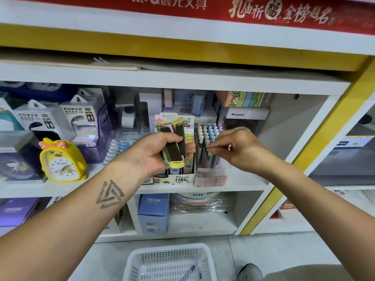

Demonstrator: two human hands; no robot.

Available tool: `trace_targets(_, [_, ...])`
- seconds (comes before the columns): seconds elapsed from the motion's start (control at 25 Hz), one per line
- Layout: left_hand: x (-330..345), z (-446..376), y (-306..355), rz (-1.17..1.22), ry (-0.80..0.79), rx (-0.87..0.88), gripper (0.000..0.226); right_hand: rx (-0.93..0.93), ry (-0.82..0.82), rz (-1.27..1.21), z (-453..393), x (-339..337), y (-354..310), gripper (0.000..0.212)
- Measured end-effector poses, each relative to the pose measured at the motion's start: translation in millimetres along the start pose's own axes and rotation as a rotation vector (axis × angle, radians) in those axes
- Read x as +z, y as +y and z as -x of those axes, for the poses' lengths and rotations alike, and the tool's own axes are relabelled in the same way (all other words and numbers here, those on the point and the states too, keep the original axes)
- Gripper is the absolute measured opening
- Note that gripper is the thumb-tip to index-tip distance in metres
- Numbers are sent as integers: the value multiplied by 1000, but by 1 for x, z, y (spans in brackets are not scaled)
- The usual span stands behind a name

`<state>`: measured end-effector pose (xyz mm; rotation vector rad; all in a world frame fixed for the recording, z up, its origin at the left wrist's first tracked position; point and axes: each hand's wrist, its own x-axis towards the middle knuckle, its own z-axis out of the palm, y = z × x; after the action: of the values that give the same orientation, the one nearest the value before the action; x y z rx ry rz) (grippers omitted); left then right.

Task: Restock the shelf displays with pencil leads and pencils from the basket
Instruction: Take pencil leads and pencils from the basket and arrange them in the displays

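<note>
Left hand: left hand (160,151), palm up in front of the middle shelf, fingers curled round a small bunch of flat, dark-windowed pencil-lead cases (175,146) with yellow, pink and green plastic ends; the cases fan upward out of the fist.
Right hand: right hand (236,146), just right of the left, thumb and forefinger closed together in a pinch at the caps of the pencils; whether anything sits in the pinch cannot be told. A ring shows on one finger.
Lead display: white printed cardboard display box (178,177) marked "0.7 HB" and "100", standing on the white middle shelf (239,184) directly behind the left hand, with more yellow-ended lead cases upright inside it.
Pencil display: clear plastic holder (211,175) just right of the lead box, touching it, packed with upright pastel pencils (207,132) in white, blue and lilac.
Basket: white perforated plastic basket (170,262) on the grey floor near the camera, below the hands; one lilac pencil (191,269) lies in it toward the right side.
Left of scene: yellow duck-shaped alarm clock (61,161) with an orange bow on the same shelf, boxed power banks (79,118) behind it.
Lower shelf: blue "CRUHRE" carton (153,213) under the lead display.
Top of scene: red banner (253,11) with gold Chinese lettering along the shelf head.
Near right: dark shoe (250,271) on the floor beside the basket.
</note>
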<state>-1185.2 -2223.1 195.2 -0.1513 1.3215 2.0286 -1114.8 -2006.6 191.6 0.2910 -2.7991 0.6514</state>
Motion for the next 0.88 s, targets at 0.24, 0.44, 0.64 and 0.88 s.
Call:
trace_targets(0.24, [-2,-1,-1,-39,-29,-13,17,305,276,-351,-10,-20,-6,16])
trace_targets(0.44, [1,0,-5,-71,-90,-42,16,334,113,-622,-19,-9,-33,16])
trace_targets(0.64, [-2,5,-2,-116,-172,-13,33,367,79,-743,-34,-1,-44,31])
trace_targets(0.88, [-18,12,9,-53,-148,-50,28,364,129,-974,-45,-3,-48,26])
